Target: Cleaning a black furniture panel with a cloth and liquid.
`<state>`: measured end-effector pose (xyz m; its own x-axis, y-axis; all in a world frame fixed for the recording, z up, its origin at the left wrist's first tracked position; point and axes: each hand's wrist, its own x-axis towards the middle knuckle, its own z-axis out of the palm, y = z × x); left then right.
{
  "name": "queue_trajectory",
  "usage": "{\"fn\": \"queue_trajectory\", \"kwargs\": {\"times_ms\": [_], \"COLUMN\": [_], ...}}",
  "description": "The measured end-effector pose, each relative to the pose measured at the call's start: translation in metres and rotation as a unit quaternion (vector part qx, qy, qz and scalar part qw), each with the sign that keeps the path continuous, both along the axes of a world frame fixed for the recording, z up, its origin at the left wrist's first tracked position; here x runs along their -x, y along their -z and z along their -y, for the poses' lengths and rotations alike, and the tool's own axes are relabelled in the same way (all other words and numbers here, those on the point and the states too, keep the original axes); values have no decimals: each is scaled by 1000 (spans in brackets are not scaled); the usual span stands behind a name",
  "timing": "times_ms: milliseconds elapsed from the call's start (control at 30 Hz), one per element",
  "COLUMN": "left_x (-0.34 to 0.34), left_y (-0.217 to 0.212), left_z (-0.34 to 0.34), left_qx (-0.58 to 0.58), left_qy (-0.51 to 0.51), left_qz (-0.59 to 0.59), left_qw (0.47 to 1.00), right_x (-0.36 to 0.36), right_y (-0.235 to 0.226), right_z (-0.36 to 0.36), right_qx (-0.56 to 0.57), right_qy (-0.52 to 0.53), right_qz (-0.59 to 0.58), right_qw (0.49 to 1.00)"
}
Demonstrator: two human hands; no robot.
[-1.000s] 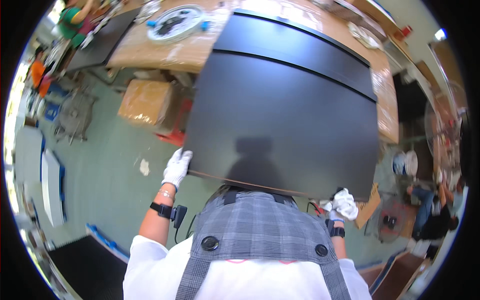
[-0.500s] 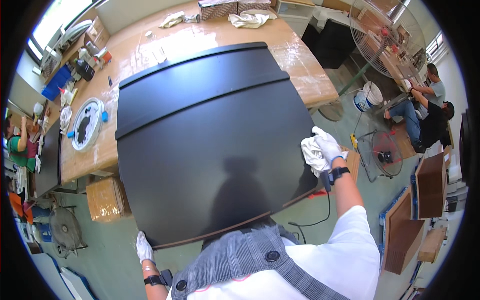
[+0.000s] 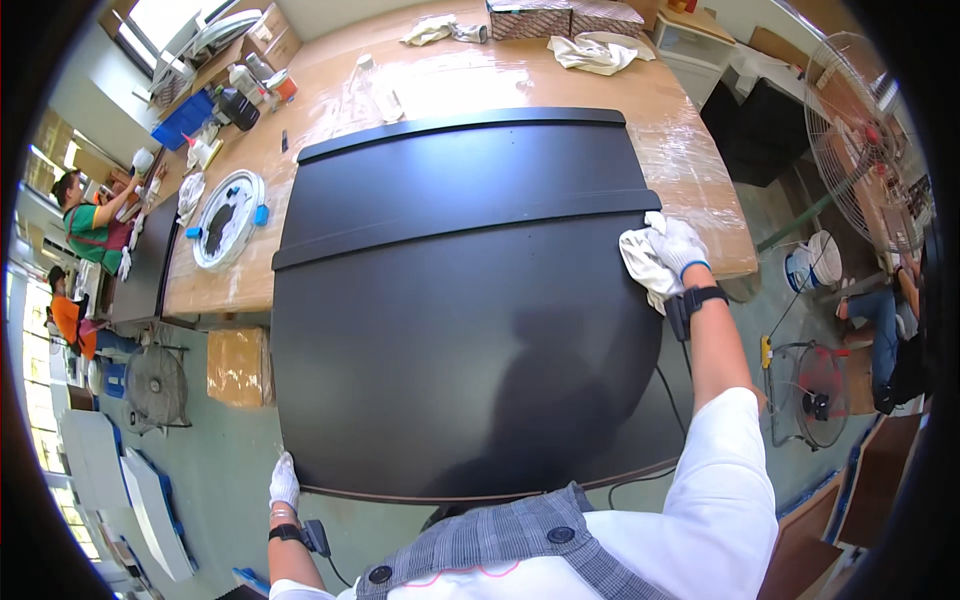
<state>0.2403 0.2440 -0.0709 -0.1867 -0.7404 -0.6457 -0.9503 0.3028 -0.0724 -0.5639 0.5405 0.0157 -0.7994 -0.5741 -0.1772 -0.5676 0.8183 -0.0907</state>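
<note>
A large black panel (image 3: 450, 330) with two raised strips across its far part lies over the wooden table and juts out toward me. At its near left corner my left hand (image 3: 284, 484), in a white glove, grips the edge; some of the fingers are hidden. My right hand (image 3: 682, 246), also gloved, is closed on a crumpled white cloth (image 3: 648, 268) against the panel's right edge, beside the end of the nearer strip. Each wrist wears a black strap with a small device.
The table (image 3: 690, 140), partly film-covered, bears a round white lid (image 3: 252, 222), a clear bottle (image 3: 378, 90) and more cloths (image 3: 600, 53). A taped carton (image 3: 240, 367) sits below. Fans stand on both sides, one a floor fan (image 3: 822, 398). Other people work left and right.
My right hand has slid the cloth away from me along the panel's right edge, up to the nearer strip. My left hand stays at the near left corner. The whole view has shifted.
</note>
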Motion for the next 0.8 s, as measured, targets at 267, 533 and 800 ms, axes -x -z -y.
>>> {"fn": "queue_trajectory", "kwargs": {"times_ms": [267,533,800], "left_x": [-92,-42,40], "left_y": [44,15,-70], "left_z": [22,15,1], "left_qx": [67,36,-61], "left_qy": [-10,-80,-374], "left_qz": [-66,-153,-298], "left_qw": [996,984,876], "right_x": [-109,-27,-18], "right_y": [-32,-7,-10], "right_z": [-42,9,34], "right_qx": [-74,59,70], "right_qy": [-58,-45,53], "right_qz": [37,-3,88], "right_qw": [995,997,992]}}
